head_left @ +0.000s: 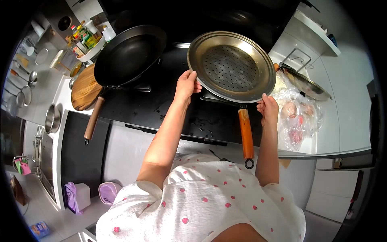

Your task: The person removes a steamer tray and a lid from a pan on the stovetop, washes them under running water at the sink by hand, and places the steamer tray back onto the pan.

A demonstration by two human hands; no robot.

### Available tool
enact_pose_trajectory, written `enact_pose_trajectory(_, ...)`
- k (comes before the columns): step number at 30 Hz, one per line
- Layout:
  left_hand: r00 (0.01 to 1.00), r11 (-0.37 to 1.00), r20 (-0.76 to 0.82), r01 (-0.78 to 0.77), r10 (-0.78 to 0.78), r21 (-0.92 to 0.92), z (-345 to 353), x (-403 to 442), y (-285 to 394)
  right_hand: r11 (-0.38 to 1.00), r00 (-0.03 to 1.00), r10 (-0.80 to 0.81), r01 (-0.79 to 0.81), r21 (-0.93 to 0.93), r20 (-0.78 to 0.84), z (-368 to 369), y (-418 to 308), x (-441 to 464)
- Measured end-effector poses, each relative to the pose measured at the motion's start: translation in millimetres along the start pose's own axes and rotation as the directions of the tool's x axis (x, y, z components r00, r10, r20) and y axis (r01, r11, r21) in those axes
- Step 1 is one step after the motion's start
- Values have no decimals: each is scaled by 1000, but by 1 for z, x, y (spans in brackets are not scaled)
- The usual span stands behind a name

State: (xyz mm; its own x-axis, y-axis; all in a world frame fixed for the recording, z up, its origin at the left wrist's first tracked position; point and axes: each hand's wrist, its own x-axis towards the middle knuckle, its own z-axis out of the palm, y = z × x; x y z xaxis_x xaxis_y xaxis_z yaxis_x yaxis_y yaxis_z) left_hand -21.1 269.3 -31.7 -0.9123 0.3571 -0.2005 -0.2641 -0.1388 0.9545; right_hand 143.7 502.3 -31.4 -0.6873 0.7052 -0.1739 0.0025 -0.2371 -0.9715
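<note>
Perforated tray (231,66) spans the space between the left grip (188,85) and right grip (267,107), each pinching its rim. Both holds sit toward the near side, so the far rim could dip if a thumb slips. Whether the tray rests on the orange-handled pan (245,129), mostly hidden below, I cannot tell. That handle juts past the front edge of the stovetop (149,109), left of the right forearm (269,149), which could knock it. Bagged food (296,121) crowds the right grip's outer side, a tilted lid (306,82) beyond. Bare stovetop left of the left grip offers room toward the black wok (129,56).
</note>
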Motion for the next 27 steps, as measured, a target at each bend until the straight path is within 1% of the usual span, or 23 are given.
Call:
enact_pose_trajectory(2, 1000, 1000, -1, -5, 5, -2, 1, -1, -1, 1000, 1000, -2, 1, -13, -17, -1, 2, 3)
enact_pose_trajectory(5, 999, 999, -13, -47, 47, -25, 4, -1, 0, 1000, 1000, -12, 12, -13, 1, -2, 3, 3)
enact_pose_trajectory(7, 997, 998, -46, -63, 62, -5, 6, -1, 0, 1000, 1000, -7, 7, -3, 0, -1, 2, 2)
enact_pose_trajectory(9, 998, 998, -31, -58, 58, 15, 5, 0, -2, 1000, 1000, -3, 4, 9, -6, -2, 1, 1)
enact_pose_trajectory(11, 999, 998, -11, -52, 53, 39, 3, 1, -2, 1000, 1000, -4, 4, -17, 0, -3, 2, 3)
enact_pose_trajectory(12, 997, 997, -31, -66, 68, 39, 3, 2, -2, 1000, 1000, -6, 6, -16, -12, -2, 3, 3)
enact_pose_trajectory(14, 995, 996, -54, -79, 81, 38, 6, -2, 1, 996, 999, -45, 45, -71, 11, -5, 5, 2)
enact_pose_trajectory(16, 994, 995, -46, -99, 100, 27, 5, 1, 0, 995, 997, -73, 73, -63, -1, -4, 5, 0)
enact_pose_trajectory(17, 996, 996, -31, -83, 84, 26, 3, 2, -1, 996, 997, -74, 74, -52, 12, -4, 5, 0)
enact_pose_trajectory(18, 995, 997, -66, -75, 76, 20, 5, 2, -2, 996, 997, -75, 76, -39, 27, -5, 5, 0)
enact_pose_trajectory(20, 995, 997, -76, -58, 61, 47, 7, -3, 4, 996, 995, -89, 90, -28, 39, -5, 5, -1)
enact_pose_trajectory(23, 996, 996, -55, -72, 75, 60, 4, 3, 0, 998, 998, -61, 61, -11, 24, -6, 7, 3)
enact_pose_trajectory(26, 990, 990, -98, -88, 100, 114, 8, 2, 0, 999, 999, -49, 49, -19, 2, -5, 6, 5)
enact_pose_trajectory(27, 993, 994, -77, -84, 89, 64, 6, 4, -2, 999, 999, -51, 51, -14, 6, -5, 5, 4)
